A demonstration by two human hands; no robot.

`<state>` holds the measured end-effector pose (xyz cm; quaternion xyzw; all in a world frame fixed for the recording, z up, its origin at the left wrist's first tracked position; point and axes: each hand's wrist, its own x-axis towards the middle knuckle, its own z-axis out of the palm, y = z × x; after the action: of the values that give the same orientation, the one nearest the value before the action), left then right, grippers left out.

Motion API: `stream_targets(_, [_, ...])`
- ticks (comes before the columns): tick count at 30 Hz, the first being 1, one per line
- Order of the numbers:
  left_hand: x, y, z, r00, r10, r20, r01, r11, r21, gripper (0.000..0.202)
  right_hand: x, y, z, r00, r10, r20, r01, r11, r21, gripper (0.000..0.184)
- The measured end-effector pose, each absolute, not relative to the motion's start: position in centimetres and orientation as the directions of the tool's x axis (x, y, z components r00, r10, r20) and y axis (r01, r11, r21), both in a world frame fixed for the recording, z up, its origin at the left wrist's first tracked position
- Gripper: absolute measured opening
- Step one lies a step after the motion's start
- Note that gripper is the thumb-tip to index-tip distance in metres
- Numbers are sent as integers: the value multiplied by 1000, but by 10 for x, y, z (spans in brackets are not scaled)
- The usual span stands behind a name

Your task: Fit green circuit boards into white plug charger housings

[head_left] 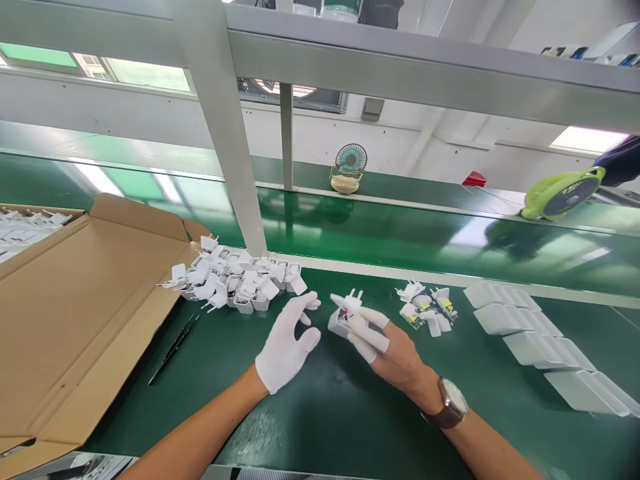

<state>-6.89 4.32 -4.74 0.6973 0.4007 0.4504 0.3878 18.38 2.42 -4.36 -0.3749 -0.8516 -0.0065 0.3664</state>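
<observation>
My left hand point(290, 343), in a white glove, hovers over the green table. Its thumb stands apart from the curled fingers and nothing lies between them. White finger cots cover fingers of my right hand point(385, 343), which is closed on a white plug adapter point(343, 323). The adapter's housing gapes at the top, showing red wire inside, and its two-pin plug piece tilts upward. To the left lies a heap of similar white adapters point(240, 277). Right of my right hand sits a small group of plug pieces with circuit boards point(427, 307).
Rows of white housings point(540, 337) line the right side. Black tweezers point(173, 350) lie beside a large cardboard box point(95, 287) at left. A metal post point(220, 127) rises behind the heap. A small fan point(350, 163) and a green fan point(563, 193) stand farther back.
</observation>
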Motion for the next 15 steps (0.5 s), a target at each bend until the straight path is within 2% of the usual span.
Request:
stream_targets(3, [-71, 41, -45, 236, 915, 328, 183, -373, 909, 53, 179, 25, -37, -418, 650, 635, 661, 697, -278, 49])
stream_targets(7, [-68, 38, -42, 234, 917, 322, 191, -368, 910, 54, 171, 22, -49, -557, 717, 418, 630, 693, -351, 39])
stream_targets(9, [-65, 38, -43, 253, 915, 315, 211, -370, 905, 53, 169, 20, -57, -569, 734, 370, 654, 677, -337, 36])
stream_targets(12, [-62, 38, -48, 276, 909, 311, 222, -376, 900, 52, 170, 18, -66, -540, 742, 398, 679, 663, -316, 35])
stream_targets(15, [-63, 39, -51, 273, 913, 304, 219, -366, 904, 49, 171, 16, -69, -439, 790, 428, 686, 602, -409, 42])
